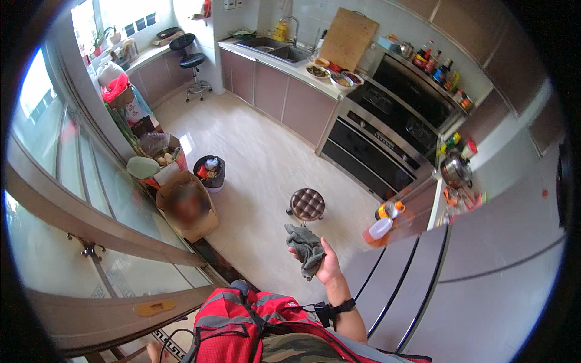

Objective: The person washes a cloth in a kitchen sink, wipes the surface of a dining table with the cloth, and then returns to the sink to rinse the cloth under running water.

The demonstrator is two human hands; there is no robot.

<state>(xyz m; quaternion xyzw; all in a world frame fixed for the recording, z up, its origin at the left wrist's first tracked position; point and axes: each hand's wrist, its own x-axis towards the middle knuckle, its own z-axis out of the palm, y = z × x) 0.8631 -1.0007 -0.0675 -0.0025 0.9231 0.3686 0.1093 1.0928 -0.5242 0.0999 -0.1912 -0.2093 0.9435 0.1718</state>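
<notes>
A crumpled dark grey cloth (pixel 305 250) lies across the palm of my right hand (pixel 329 265), whose thumb and fingers hold it from beneath. A black strap with a small device circles that wrist. Past the cloth stands a low round stool (pixel 307 204) with a tufted brown seat. Of my left hand (pixel 153 351), only a little skin seems to show at the bottom left, by the sliding door, and its fingers cannot be made out.
A grey refrigerator (pixel 472 290) with long handles rises at my right. Two bottles (pixel 380 227) stand near it. Cardboard boxes (pixel 206 227) and a black-rimmed trash bin (pixel 218 179) line the left. Ahead are the sink (pixel 263 44), dishes of food (pixel 341 80) and a stove (pixel 390 109).
</notes>
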